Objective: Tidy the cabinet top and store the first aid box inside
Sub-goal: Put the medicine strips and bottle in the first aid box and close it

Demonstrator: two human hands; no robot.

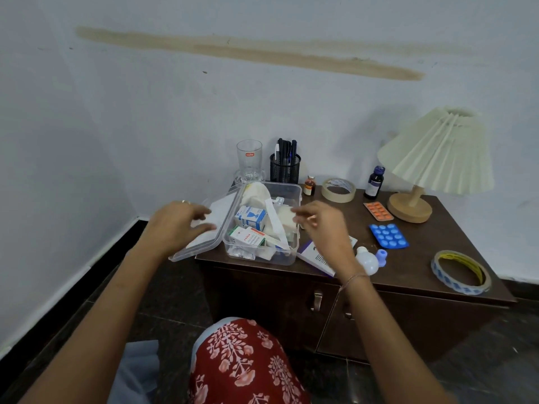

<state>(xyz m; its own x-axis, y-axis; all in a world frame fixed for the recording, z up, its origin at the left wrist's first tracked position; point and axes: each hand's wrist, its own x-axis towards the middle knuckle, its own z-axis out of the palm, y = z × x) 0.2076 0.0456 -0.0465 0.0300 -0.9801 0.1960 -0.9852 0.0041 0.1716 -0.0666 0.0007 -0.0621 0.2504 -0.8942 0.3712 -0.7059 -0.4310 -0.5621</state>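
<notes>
One cabinet: dark wood, stood beneath both hands.
First aid box: clear, uncovered, full of cartons, sat on the cabinet top between the hands.
Lid: lay open under the left hand.
Left hand: fingers spread loosely over the lid, grasping nothing.
Right hand: blurred at the box's right rim; grip unclear.
Blue blister pack: lay right of the right hand.

The first aid box sits on the cabinet, lamp right.
</notes>
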